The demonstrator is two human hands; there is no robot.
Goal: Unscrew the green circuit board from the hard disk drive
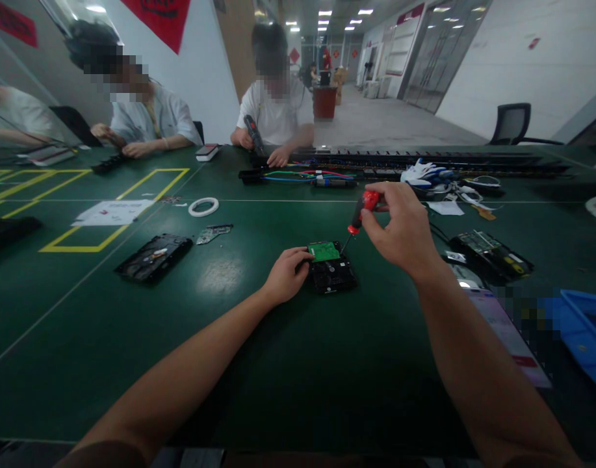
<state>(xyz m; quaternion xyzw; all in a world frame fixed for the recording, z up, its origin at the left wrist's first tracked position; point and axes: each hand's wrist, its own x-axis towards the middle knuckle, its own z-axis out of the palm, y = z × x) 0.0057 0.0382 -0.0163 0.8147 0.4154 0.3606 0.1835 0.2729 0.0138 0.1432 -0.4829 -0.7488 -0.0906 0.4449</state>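
In front of me on the green table lies a black hard drive (334, 279) with a green circuit board (323, 252) on its upper half. My left hand (288, 273) grips the drive's left edge, fingertips resting by the board. A red and black screwdriver (357, 214) is held by the end of its handle in my right hand (400, 224). Its shaft slants down to the board's right edge; whether the tip sits in a screw is too small to tell.
Left lie another black drive housing (154, 258), a loose circuit board (214, 234) and a white tape ring (203, 207). Right are a black device (492, 253), gloves (424, 174) and a blue bin (587, 338). Across the table a person (278, 110) holds a power screwdriver (253, 133).
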